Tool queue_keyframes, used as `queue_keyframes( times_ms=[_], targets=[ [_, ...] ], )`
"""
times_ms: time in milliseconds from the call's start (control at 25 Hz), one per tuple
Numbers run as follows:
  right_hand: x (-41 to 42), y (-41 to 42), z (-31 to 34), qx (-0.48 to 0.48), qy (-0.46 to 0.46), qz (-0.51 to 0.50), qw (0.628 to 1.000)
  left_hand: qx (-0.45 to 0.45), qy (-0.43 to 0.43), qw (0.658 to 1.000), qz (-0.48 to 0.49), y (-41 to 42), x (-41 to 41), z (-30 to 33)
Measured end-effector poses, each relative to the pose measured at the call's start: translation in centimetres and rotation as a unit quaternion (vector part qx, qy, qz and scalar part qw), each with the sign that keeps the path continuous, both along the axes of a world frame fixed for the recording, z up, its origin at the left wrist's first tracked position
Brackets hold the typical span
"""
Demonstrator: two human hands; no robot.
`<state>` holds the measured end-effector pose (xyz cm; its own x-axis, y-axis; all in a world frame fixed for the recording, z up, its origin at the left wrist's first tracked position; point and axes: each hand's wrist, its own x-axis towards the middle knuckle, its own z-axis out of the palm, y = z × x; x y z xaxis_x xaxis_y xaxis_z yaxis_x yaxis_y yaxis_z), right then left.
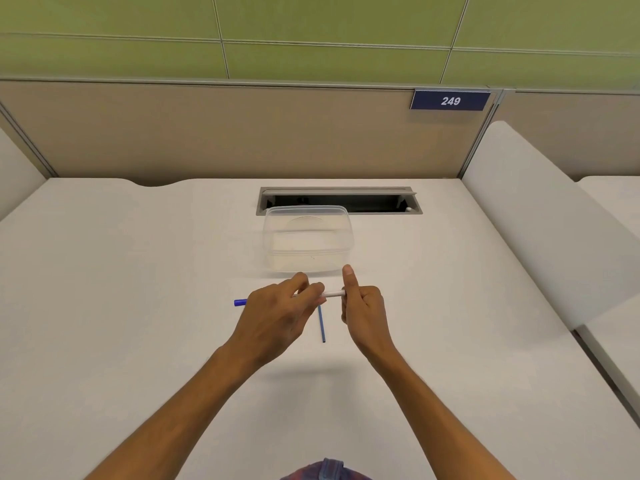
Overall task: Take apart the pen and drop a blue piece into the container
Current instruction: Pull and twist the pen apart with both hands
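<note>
I hold a white pen barrel [334, 294] level above the table between both hands. My left hand [277, 313] pinches its left part, and my right hand [363, 304] grips its right end with the thumb raised. A blue cap [240, 302] sticks out to the left of my left hand; whether it lies on the table or is on the pen I cannot tell. A thin blue refill tube [321, 323] lies on the table below the barrel, between my hands. The clear plastic container [308, 252] stands open just beyond my hands, with nothing visible inside.
A grey cable slot [381, 202] is set into the white table behind the container. A beige partition with a blue sign reading 249 [450, 100] closes off the back. A white side divider [540, 230] rises at the right.
</note>
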<state>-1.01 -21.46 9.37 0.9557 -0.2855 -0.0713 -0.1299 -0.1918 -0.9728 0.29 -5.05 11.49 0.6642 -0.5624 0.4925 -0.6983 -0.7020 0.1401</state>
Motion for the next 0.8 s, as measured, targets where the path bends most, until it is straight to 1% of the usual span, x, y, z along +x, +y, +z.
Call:
queue_keyframes(
  times_ms=[120, 240, 320, 440, 520, 600, 640, 720, 760, 800],
  targets=[
    [0.1, 0.1, 0.3, -0.007, -0.024, 0.002, 1.0, -0.009, 0.003, 1.0, 0.011, 0.0, 0.0, 0.4],
    [0.0, 0.3, 0.2, -0.011, -0.055, -0.006, 0.998, -0.039, 0.036, 0.999, 0.0, 0.0, -0.1, 0.8],
    [-0.1, 0.3, 0.5, -0.018, -0.081, -0.012, 0.996, -0.091, 0.09, 0.992, -0.01, -0.1, 0.1, 1.3],
    [0.1, 0.2, 1.2, -0.032, -0.141, -0.007, 0.989, -0.152, 0.213, 0.965, -0.023, 0.0, 0.8, 2.6],
    [0.3, -0.1, 1.9, -0.044, -0.186, 0.004, 0.982, -0.191, 0.293, 0.936, -0.043, 0.0, 1.0, 3.6],
    [0.5, -0.3, 3.1, -0.081, -0.25, 0.02, 0.965, -0.228, 0.392, 0.888, -0.072, 0.1, 1.3, 4.9],
    [0.6, -0.4, 3.7, -0.121, -0.299, 0.021, 0.946, -0.227, 0.453, 0.857, -0.091, 0.3, 1.6, 5.6],
    [0.7, -0.5, 4.8, -0.206, -0.408, 0.036, 0.889, -0.18, 0.573, 0.789, -0.131, 1.1, 2.3, 6.8],
    [0.8, -0.5, 5.0, -0.235, -0.448, 0.048, 0.861, -0.155, 0.611, 0.762, -0.148, 1.5, 2.7, 7.3],
    [1.0, -0.5, 5.0, -0.254, -0.472, 0.054, 0.842, -0.138, 0.628, 0.749, -0.158, 1.8, 3.0, 7.7]
  ],
)
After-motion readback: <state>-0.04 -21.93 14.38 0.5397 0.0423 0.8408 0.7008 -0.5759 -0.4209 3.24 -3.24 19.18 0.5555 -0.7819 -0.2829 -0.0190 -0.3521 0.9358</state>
